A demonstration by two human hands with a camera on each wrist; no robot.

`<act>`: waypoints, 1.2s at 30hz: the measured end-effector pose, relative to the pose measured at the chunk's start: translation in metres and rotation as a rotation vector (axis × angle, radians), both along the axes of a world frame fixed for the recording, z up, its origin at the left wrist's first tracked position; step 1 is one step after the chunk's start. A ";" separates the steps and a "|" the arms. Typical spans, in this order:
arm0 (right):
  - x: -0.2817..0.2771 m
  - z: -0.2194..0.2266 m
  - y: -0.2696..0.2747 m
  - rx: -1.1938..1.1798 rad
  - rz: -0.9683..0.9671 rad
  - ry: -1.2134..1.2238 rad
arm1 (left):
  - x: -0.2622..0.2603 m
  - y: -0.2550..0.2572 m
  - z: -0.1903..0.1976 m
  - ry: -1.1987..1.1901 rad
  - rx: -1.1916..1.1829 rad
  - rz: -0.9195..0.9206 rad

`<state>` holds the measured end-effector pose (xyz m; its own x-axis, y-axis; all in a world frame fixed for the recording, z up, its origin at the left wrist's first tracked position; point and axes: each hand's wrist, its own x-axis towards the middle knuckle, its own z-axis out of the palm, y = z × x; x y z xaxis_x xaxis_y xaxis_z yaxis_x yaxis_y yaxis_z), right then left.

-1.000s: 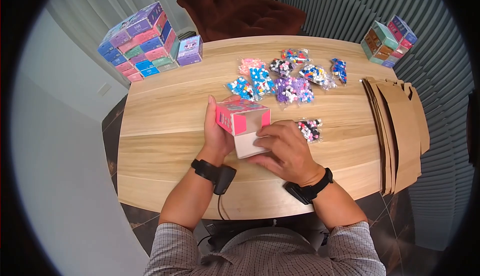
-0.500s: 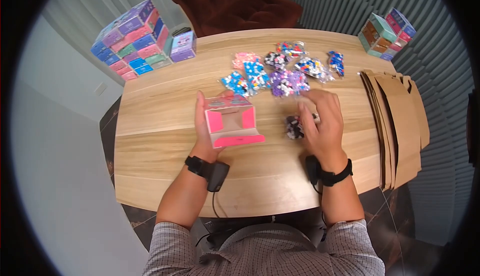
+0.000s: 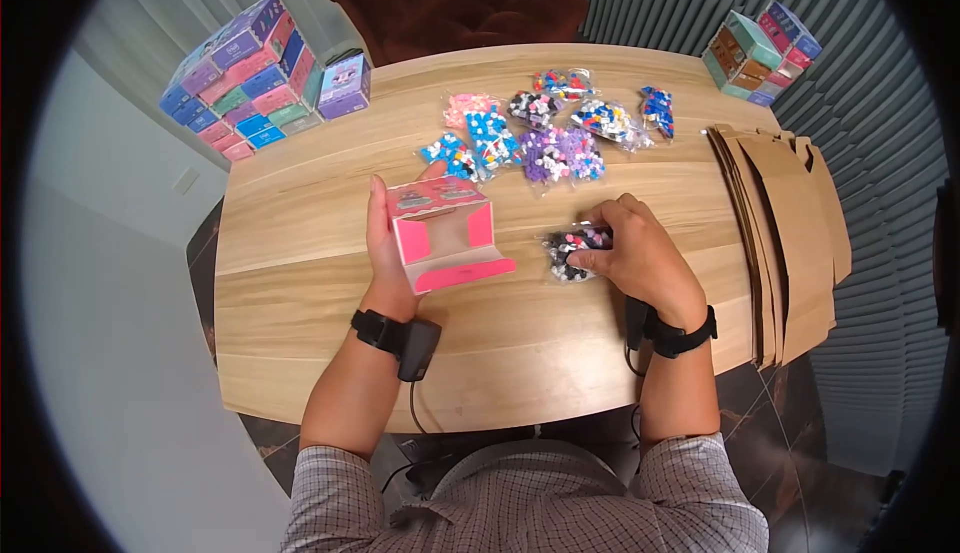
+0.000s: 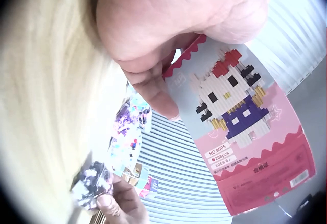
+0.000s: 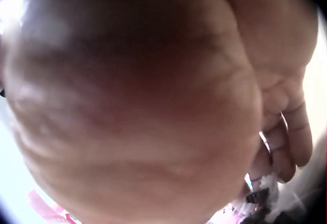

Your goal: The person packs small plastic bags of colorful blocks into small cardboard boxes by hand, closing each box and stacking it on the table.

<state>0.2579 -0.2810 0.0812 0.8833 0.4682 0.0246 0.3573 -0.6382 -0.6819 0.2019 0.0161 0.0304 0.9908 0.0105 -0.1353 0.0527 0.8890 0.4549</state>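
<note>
My left hand [image 3: 388, 278] holds a small pink box [image 3: 438, 195] with its end flap folded down toward me, and the inside shows bare cardboard. A white brick-built cat figure with a red bow is printed on the box's side in the left wrist view. To the right, my right hand [image 3: 648, 261] pinches a clear bag [image 3: 562, 254] of black, white and pink bricks between thumb and fingers, close over the table. In the right wrist view, the palm hides most of the scene, and part of the bag [image 5: 263, 198] shows at the fingertips.
Several bags of coloured bricks [image 3: 565, 156] lie farther back on the wooden table [image 3: 300, 223]. Stacked boxes [image 3: 240, 78] stand at the back left, others [image 3: 745, 58] at the back right. Flattened brown cardboard [image 3: 790, 233] lies along the right edge. A chair [image 3: 450, 8] stands behind.
My right hand has left the box's flap, moved right and taken hold of the bag of black and white bricks. My left hand has drawn the box left, its flap now hanging open.
</note>
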 end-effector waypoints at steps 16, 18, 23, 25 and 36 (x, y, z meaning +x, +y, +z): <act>-0.025 -0.005 0.042 0.730 0.157 -0.569 | 0.002 -0.010 -0.005 -0.041 0.259 0.146; -0.026 -0.007 0.043 0.749 0.191 -0.538 | 0.002 -0.011 -0.006 -0.042 0.267 0.145; -0.041 -0.003 0.050 0.866 0.278 -0.510 | 0.001 -0.012 -0.002 -0.017 0.285 0.154; -0.047 -0.004 0.052 0.851 0.295 -0.494 | 0.001 -0.013 -0.002 -0.015 0.274 0.146; -0.045 0.003 0.050 0.679 0.226 -0.722 | -0.001 -0.011 -0.001 -0.011 0.312 0.139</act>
